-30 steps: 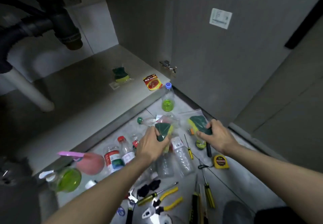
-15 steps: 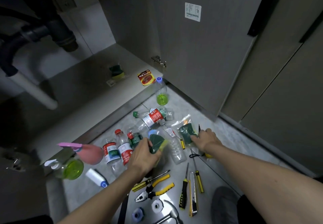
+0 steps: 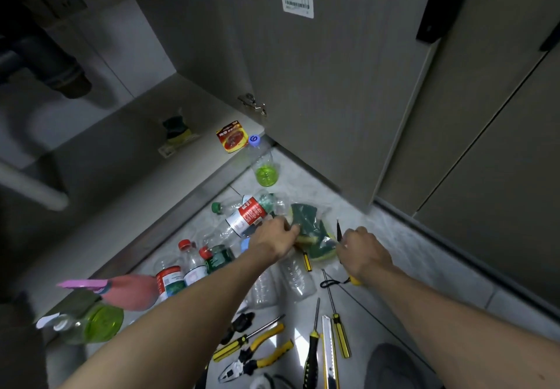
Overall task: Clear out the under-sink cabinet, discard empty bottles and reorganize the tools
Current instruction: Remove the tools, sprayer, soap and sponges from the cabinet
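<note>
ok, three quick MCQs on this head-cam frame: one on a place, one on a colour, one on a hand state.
1. Where does the red and yellow blister card lie?
A. on the cabinet floor near its front edge
B. on the tiles among the tools
C. in a hand

2. What colour is the liquid in the upright clear plastic bottle with the blue cap?
A. red
B. green
C. blue

3. What does the left hand grip?
A. yellow-handled pliers
B. nothing
C. a bagged green and yellow sponge

Key: 1 A, it sits inside the cabinet by the door hinge. 2 B, the bottom holds bright green. 3 C, the fingers close on the sponge bag.
</note>
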Demonstrator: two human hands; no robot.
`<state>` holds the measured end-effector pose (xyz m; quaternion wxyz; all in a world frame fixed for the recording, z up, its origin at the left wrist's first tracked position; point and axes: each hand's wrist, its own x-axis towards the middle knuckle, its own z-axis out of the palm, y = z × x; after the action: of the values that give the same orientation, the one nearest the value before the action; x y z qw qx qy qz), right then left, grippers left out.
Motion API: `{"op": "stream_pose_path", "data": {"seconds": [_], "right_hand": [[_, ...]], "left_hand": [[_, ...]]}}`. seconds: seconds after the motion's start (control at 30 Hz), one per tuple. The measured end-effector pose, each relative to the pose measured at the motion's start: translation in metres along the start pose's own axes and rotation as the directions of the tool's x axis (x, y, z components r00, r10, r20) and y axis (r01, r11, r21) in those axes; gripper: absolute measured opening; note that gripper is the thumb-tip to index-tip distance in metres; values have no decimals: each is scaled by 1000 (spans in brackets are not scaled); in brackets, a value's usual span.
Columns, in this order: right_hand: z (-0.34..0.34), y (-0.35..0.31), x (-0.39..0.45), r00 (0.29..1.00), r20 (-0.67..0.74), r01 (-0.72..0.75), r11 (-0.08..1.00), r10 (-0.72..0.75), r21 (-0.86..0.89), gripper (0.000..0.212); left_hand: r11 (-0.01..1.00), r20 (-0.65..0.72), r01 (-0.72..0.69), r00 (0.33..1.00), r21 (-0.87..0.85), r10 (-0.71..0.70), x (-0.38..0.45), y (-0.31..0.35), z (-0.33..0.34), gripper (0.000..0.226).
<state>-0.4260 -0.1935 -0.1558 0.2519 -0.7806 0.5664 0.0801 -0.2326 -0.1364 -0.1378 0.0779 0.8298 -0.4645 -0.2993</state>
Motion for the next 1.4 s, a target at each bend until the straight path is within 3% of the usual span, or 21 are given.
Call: {"op": "stream_pose_path", "data": {"seconds": [0.17,0.43,0.63,0.8,0.93,1.03,1.13,1.3,1.4], "right_hand": [[-16,-40,18,974,-140,190,979,-178,72,22],[-44,-157,61,888,-313,411,887,-337,209,15],[-15,-236,85,814,-194,572,813,-547,109,21],[-8,-280,124,810,-173,568,823,-560,-4,44],[-15,-307,163,828,-195,506,851,-525,-144,48],[-18,-322,192,885,-206,382,905,-417,-188,53],[-13,-331,208,945,-158,262,951,-287,-161,70],[-2,-332,204,905,-240,316,933,-351,-173,61],[-4,-326,204,889,-247,359,921,-387,-150,54]], "left_hand": [[996,-48,-9,999,84,13,6,-24,-23,30],[967,-264,-4,962,254,74,39,-101,-150,34],[969,-353,57,935,241,33,106,-157,-206,28],[987,-326,28,945,161,27,159,-194,-215,43],[998,-342,-18,939,57,36,192,-222,-227,62],[999,-242,22,970,23,-16,215,-234,-232,76],[994,-177,80,982,76,-66,224,-245,-224,73],[982,-406,8,911,187,70,211,-258,-203,27],[985,-486,22,872,169,63,198,-256,-200,49]]}}
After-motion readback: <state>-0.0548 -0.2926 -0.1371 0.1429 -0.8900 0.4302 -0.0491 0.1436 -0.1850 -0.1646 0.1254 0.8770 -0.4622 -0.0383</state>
